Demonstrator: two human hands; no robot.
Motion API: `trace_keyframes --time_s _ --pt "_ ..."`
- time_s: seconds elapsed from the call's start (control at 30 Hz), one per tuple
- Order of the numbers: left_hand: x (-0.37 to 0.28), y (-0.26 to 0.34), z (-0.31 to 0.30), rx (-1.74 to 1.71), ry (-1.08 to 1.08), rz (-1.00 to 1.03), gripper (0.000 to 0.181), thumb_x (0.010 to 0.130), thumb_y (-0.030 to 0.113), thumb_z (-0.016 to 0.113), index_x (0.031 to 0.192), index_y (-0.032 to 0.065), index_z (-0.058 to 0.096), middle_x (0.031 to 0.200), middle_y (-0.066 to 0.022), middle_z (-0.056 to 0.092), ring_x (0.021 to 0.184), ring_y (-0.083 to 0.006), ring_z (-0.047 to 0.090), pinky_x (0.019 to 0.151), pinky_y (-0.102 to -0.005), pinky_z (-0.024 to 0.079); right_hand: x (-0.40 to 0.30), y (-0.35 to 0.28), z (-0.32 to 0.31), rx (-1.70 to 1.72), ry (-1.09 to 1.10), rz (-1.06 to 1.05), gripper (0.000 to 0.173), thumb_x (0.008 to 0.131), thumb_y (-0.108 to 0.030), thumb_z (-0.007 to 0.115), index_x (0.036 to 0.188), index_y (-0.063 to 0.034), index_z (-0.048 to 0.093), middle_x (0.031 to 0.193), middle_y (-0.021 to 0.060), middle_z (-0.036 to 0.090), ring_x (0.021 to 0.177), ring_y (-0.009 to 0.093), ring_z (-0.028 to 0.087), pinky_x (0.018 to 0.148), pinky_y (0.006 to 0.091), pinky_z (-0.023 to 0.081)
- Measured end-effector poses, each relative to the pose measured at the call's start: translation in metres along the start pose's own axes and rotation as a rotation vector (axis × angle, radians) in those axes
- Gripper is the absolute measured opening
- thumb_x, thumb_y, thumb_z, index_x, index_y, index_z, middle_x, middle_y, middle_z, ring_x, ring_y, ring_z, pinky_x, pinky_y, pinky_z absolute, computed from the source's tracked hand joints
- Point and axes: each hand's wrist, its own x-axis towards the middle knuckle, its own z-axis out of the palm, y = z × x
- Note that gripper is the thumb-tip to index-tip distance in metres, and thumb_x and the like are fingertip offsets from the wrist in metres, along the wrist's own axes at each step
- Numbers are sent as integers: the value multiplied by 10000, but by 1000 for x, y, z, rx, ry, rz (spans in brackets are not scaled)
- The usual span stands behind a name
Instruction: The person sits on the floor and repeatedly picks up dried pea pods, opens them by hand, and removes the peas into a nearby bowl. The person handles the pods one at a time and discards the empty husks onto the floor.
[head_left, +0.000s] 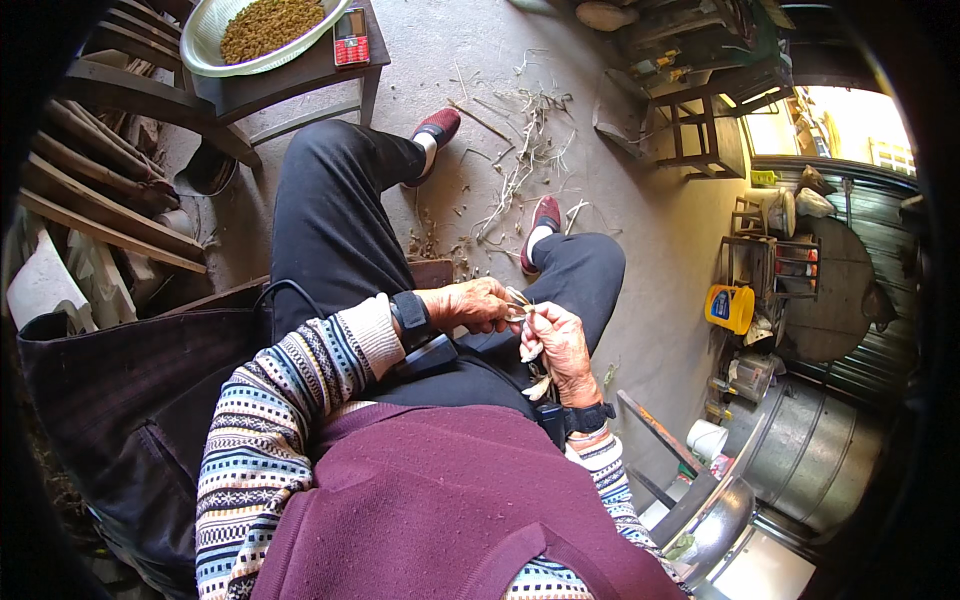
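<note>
My left hand (480, 306) and my right hand (559, 346) meet above my lap, between my thighs. Both grip pale, dry plant pieces (519, 306), possibly pods; their exact kind is hard to tell. The fingertips of the two hands are close together, with the pieces between them. More pale, dry plant pieces (537, 388) hang below my right hand, near its wrist. Each wrist wears a black strap. Dry plant stalks (517, 176) lie scattered on the floor beyond my feet.
At upper left, a wooden chair (300, 86) bears a plastic basket (196, 46) of small brown beans or seeds and a red phone (351, 37). A dark bag (150, 360) is at my left. On the right are a metal bowl (724, 517), a yellow bucket (729, 309) and stools (705, 135).
</note>
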Motion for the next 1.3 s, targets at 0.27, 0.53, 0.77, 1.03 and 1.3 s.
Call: trace_keyframes --time_s 0.27,0.53,0.77,1.03,1.3 --pt "0 0 1 -5 25 26 185 881 202 548 946 59 645 695 41 538 568 -34 441 476 -194 351 -2 -2 1 49 29 21 167 908 -154 583 872 9 573 662 39 535 523 100 502 475 245 467" --pt "8 -12 -11 -49 -17 64 174 822 67 520 943 60 645 710 31 559 573 -33 441 479 -184 334 -3 -4 0 174 30 31 142 906 -142 587 857 -12 558 659 40 558 518 102 529 481 243 483" --pt "4 -7 -18 -157 138 110 157 822 117 574 954 50 625 696 32 537 556 -39 425 494 -186 335 -3 -7 -1 179 28 36 157 911 -161 578 873 -11 558 651 54 578 516 110 558 490 235 494" --pt "-1 8 -14 133 14 372 282 896 295 611 1014 41 641 705 37 539 673 -35 454 580 -190 379 -5 -13 -1 125 -15 26 229 894 -226 584 902 2 572 705 79 615 542 125 580 524 229 500" --pt "-6 11 -5 487 31 392 303 881 304 634 919 3 642 714 -19 578 712 -86 501 666 -270 442 -3 -15 3 -97 -4 50 252 861 -246 570 896 1 606 733 76 625 601 144 599 543 241 485"
